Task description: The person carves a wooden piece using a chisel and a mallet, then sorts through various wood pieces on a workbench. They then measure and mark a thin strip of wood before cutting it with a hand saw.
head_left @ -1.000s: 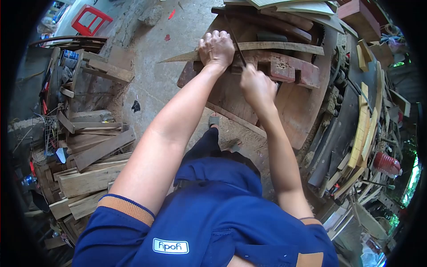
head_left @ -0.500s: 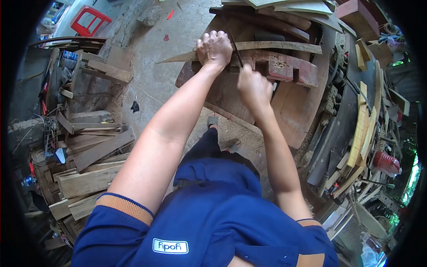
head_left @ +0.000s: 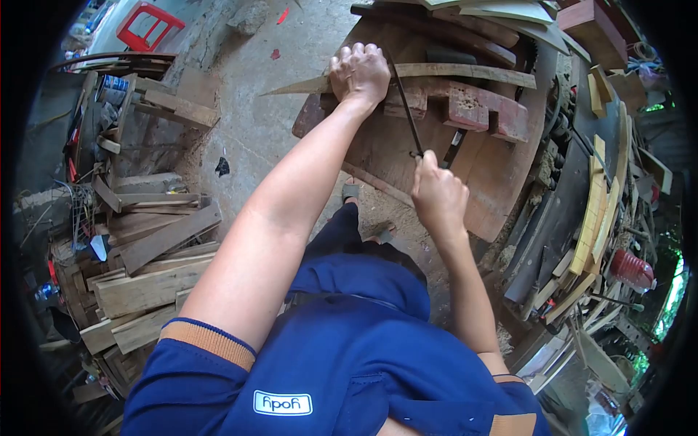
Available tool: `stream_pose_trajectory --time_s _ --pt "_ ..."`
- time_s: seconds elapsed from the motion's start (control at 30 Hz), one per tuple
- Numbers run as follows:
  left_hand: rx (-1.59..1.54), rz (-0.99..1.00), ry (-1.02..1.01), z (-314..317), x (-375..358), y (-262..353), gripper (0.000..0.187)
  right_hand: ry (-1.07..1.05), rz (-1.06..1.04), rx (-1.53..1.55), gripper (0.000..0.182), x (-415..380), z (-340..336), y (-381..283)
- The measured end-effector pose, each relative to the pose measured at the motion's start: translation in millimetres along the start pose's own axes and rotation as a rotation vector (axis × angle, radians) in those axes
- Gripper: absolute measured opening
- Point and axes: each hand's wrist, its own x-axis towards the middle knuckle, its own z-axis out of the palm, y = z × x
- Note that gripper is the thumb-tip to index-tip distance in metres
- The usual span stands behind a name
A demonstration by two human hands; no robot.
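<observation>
My left hand point(head_left: 360, 76) is closed over a long, slightly curved wooden strip point(head_left: 465, 71) and presses it down on the work surface. The strip's pointed end point(head_left: 294, 88) sticks out to the left of that hand. My right hand point(head_left: 440, 190) is wrapped round the handle of a saw, whose thin dark blade point(head_left: 407, 112), seen nearly edge-on, crosses the strip just right of my left hand. A notched reddish wooden block point(head_left: 467, 109) lies along the near side of the strip. The saw's teeth and most of its handle are hidden.
Below lies a broad wooden board point(head_left: 476, 178), with a dark tool point(head_left: 454, 147) on it. More boards point(head_left: 502, 11) are piled at the far side. Scrap wood point(head_left: 149, 283) is stacked at left, long strips point(head_left: 589, 211) at right. A red plastic stool point(head_left: 150, 26) stands far left.
My right hand has pulled the saw back toward my body and a little right, so more of the blade shows. My left hand keeps its hold on the strip.
</observation>
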Motion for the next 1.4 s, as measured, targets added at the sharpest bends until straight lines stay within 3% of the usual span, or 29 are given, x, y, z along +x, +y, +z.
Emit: stream_pose_trajectory --time_s 0.17,0.27,0.37,0.57,0.77,0.87,0.9,0.93,1.03,1.1,1.27,1.4 --pt "0.022 -0.001 -0.046 -3 2 2 0.031 0.136 -0.045 0.061 0.013 68 30 -12" --pt "0.01 -0.012 -0.074 -5 2 3 0.031 0.208 -0.074 0.049 0.012 32 22 -6" --pt "-0.001 -0.001 -0.03 -4 1 1 0.03 -0.065 0.04 0.028 0.012 -16 -1 0" --pt "0.015 0.01 -0.031 -4 2 1 0.031 0.131 -0.026 0.054 0.014 72 25 -19" --pt "0.021 0.008 -0.017 -4 1 -1 0.031 -0.046 0.017 0.017 0.011 -6 1 0" --pt "0.024 0.014 -0.056 -4 2 2 0.03 0.078 -0.047 0.095 0.016 45 11 -5" --pt "0.024 0.017 -0.051 -5 3 3 0.03 0.032 -0.025 0.153 0.024 67 20 -11" --pt "0.027 0.011 -0.054 -7 2 3 0.03 0.079 -0.037 0.103 0.018 71 22 -16" --pt "0.019 0.011 -0.053 -6 -1 4 0.03 0.18 -0.082 0.037 0.011 39 18 -7" --pt "0.02 -0.002 -0.044 -4 3 2 0.03 0.018 -0.028 0.014 0.009 0 8 3" --pt "0.009 0.022 -0.037 -4 2 4 0.03 0.139 -0.076 0.054 0.012 67 25 -9" --pt "-0.011 0.031 -0.003 1 1 2 0.029 0.199 -0.081 0.039 0.013 52 24 -9"
